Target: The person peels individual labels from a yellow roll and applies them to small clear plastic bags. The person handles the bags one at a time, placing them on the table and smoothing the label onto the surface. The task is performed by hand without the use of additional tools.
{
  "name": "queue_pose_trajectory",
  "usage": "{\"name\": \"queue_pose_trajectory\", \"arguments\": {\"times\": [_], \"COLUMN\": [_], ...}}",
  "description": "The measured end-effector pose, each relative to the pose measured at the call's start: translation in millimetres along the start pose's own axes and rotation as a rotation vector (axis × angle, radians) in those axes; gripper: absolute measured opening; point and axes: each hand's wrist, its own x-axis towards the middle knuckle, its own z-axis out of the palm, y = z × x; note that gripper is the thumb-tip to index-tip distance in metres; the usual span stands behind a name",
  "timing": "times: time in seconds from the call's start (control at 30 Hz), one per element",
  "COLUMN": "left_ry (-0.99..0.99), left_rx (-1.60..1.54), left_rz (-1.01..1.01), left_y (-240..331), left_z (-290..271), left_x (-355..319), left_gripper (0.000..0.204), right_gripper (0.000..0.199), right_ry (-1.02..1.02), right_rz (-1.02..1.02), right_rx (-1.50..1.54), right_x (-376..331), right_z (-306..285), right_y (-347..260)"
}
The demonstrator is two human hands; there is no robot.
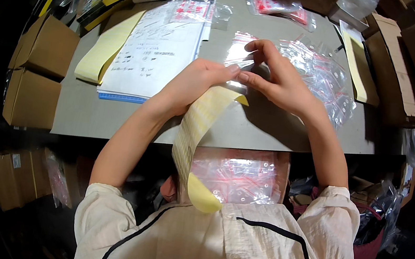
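My left hand is closed on a strip of yellow backing paper with rows of small labels. The strip hangs over the table's front edge and curls up at its lower end against my shirt. Beside it, my right hand has its index finger arched and apart from its thumb, whose tip comes close to my left thumb. I see nothing plainly held in it. Just beyond both hands lie clear zip bags with red seal lines, partly hidden by the fingers. More such bags are spread to the right of my right hand.
Handwritten sheets on a blue-edged board and a yellow label strip lie to the left. Cardboard boxes border the table at left, with an open carton at right. A box of clear bags sits below the front edge.
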Motion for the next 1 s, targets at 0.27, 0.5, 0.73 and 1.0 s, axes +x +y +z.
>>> {"name": "queue_pose_trajectory", "arguments": {"times": [0.27, 0.5, 0.73, 1.0], "left_ry": [0.062, 0.266, 0.347, 0.571], "left_rx": [0.035, 0.121, 0.235, 0.601], "left_rz": [0.213, 0.362, 0.441, 0.585], "left_y": [-7, -15, -15, -12], "left_z": [-14, -28, -31, -23], "left_x": [3, 9, 8, 4], "left_gripper": [0.043, 0.035, 0.032, 0.027], "right_gripper": [0.047, 0.026, 0.027, 0.027], "right_ry": [0.457, 0.121, 0.214, 0.141], "right_rz": [0.076, 0.068, -0.003, 0.062], "right_rx": [-0.388, -0.456, -0.608, -0.648], "right_x": [1, -1, -3, -8], "right_z": [-75, -68, -62, -59], "right_y": [36, 36, 29, 27]}}
